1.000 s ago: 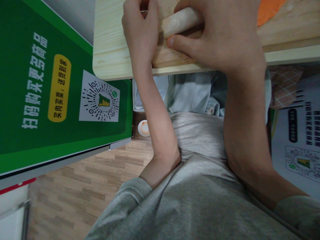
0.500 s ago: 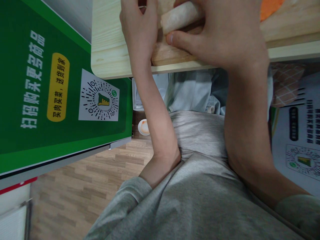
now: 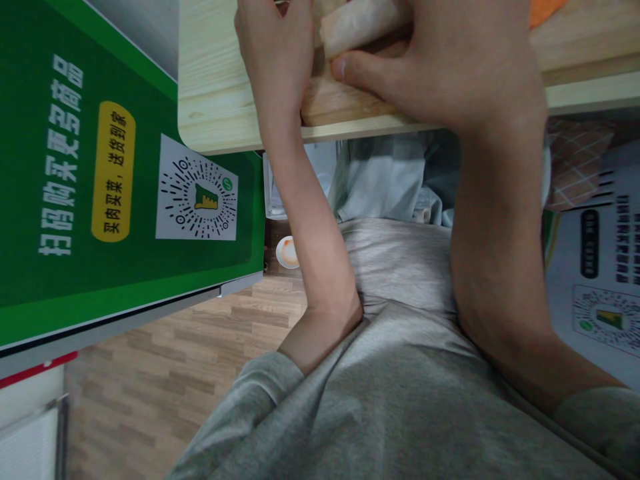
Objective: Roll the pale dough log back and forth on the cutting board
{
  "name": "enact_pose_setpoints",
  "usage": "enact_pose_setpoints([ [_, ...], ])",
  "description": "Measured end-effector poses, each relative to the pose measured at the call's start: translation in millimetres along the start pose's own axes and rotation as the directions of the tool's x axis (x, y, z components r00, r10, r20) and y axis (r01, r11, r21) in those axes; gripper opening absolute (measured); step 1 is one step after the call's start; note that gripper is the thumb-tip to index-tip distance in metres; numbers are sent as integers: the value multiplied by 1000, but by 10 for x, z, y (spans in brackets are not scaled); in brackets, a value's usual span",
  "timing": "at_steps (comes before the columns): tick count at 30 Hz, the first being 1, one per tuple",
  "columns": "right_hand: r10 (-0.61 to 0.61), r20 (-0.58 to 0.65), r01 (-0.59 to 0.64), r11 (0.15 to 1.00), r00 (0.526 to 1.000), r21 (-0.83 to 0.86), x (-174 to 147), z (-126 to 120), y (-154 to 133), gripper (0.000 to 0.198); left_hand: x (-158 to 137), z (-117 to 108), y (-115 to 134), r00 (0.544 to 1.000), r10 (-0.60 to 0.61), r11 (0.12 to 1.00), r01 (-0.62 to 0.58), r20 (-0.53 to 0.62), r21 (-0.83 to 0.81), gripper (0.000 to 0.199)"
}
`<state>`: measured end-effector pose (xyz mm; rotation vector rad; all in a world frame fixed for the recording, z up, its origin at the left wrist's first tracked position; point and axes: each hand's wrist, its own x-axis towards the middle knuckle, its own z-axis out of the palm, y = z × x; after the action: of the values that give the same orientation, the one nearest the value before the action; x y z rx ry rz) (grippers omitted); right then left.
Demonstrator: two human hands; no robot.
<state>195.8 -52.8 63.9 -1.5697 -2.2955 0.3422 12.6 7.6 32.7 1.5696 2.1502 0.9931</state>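
Observation:
My right hand [image 3: 450, 60] is closed over a pale, whitish cylinder [image 3: 357, 28] at the top of the view. Its thumb lies along the near side. Whether the cylinder is a roll of dough or some other stick-like thing I cannot tell. Beneath it lies a brown wooden board [image 3: 345, 100]. My left hand [image 3: 280, 47] is just left of the cylinder's end, its fingers bent. A small dark reddish patch shows between them, but the fingertips and whatever they hold are cut off by the top edge.
The board rests on a light wooden table [image 3: 215, 87]. Past my right hand is a flat orange piece [image 3: 546, 10]. A green panel with a printed code [image 3: 135, 287] stands at the left. Below it, on a dark surface, sits a white dish [image 3: 287, 253]. Grey-blue cloth [image 3: 383, 177] hangs under the table.
Both hands and the cylinder sit slightly higher in view, along with the table edge, as the camera shifts a little. The right hand and wrist appear slightly farther right. The grip looks the same.

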Motion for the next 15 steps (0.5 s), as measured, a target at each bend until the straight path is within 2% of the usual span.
enact_pose_setpoints([
  [2,12,10,-12,1000,1000,10,1,-3,0,80,-70,-25,55,1000,16,987,-18,10,159,25],
  [4,22,18,-23,1000,1000,13,3,-5,-5,78,-100,-34,86,1000,10,970,-16,26,241,21],
  [12,21,1,-21,1000,1000,3,10,24,-3,87,-81,-31,129,997,-28,936,3,66,353,33],
  [15,27,3,-27,1000,1000,-8,17,29,-1,93,-82,-27,141,998,-22,969,6,64,247,31],
])
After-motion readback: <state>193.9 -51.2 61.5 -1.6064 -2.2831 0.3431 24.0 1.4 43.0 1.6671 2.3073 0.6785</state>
